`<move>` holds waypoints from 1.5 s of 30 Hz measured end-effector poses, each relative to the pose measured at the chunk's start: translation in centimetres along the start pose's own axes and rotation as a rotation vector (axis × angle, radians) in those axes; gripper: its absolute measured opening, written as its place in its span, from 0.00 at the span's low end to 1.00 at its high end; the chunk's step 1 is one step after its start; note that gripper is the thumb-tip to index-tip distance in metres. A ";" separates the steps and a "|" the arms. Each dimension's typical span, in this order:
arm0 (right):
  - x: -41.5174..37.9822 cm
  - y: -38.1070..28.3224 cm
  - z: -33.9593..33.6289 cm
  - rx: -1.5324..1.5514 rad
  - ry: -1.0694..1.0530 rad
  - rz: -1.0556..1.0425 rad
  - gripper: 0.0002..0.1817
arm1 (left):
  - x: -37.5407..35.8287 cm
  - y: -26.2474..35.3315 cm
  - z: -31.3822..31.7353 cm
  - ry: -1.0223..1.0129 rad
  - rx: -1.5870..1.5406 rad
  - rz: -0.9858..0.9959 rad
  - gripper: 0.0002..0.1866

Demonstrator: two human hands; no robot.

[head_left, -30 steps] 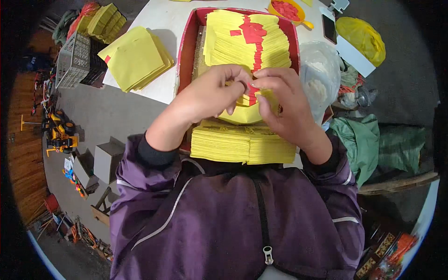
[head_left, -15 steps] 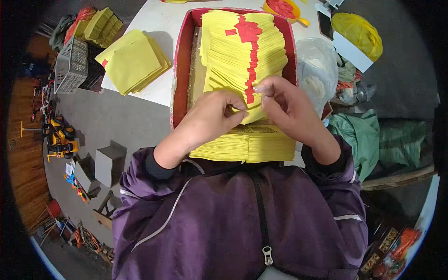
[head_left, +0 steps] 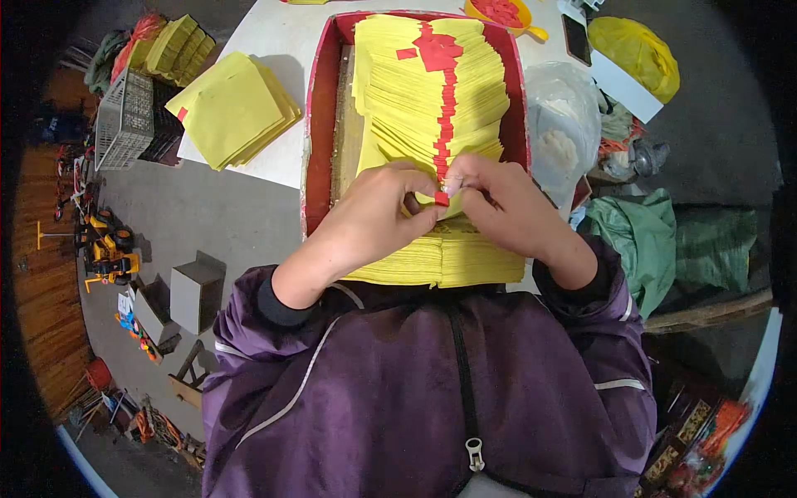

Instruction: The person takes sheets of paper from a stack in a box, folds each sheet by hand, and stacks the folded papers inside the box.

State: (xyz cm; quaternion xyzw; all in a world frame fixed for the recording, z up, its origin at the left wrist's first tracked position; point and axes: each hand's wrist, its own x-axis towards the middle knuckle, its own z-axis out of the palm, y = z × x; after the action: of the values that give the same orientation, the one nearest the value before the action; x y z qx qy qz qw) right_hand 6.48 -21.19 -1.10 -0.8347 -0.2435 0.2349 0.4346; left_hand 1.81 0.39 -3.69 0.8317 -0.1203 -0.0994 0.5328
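Note:
A red tray (head_left: 308, 158) holds a fanned pile of yellow paper sheets (head_left: 469, 100), with a line of small red paper squares (head_left: 447, 108) running down it. My left hand (head_left: 378, 207) is closed, its thumb and forefinger pinching a yellow sheet at the pile's near end. Opposite it, my right hand (head_left: 510, 203) is also closed, fingertips at the same sheet. Between the two sets of fingertips a red paper square (head_left: 442, 199) lies on the sheet's edge. Below the hands sits a thick stack of yellow paper (head_left: 432, 264). My fingers partly cover the sheet.
On the white table (head_left: 270, 25) lies a loose pile of yellow sheets (head_left: 232, 108) at left. A yellow bowl of red squares (head_left: 525, 21), a phone (head_left: 576, 40) and a clear plastic bag (head_left: 564, 116) are at right. A grey crate (head_left: 124, 120) stands beyond the left edge.
My right hand has moved down and slightly left, closer to my left hand. A red paper square now shows on the sheet between the fingertips. My left hand has barely moved.

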 end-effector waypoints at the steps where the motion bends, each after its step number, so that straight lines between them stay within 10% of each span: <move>1: 0.0 -0.1 -0.1 -0.010 -0.009 0.007 0.10 | 0.0 0.0 0.0 -0.002 0.009 -0.012 0.07; 35: -2.0 -0.3 2.0 -0.076 0.253 -0.175 0.18 | -0.8 1.2 -0.2 0.061 0.223 0.067 0.07; 39: -4.2 -2.6 -0.1 0.005 -0.208 0.291 0.18 | -0.7 1.1 -0.3 0.091 0.260 0.010 0.07; 45: -5.5 -2.7 0.4 -0.131 -0.266 0.215 0.20 | -0.4 1.4 -0.7 0.080 0.264 0.017 0.07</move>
State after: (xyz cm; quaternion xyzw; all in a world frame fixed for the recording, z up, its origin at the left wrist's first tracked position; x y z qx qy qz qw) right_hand 1.44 -22.92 1.97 -0.8439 -0.2229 0.3720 0.3158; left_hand 1.49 0.53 -2.14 0.8969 -0.1182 -0.0448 0.4238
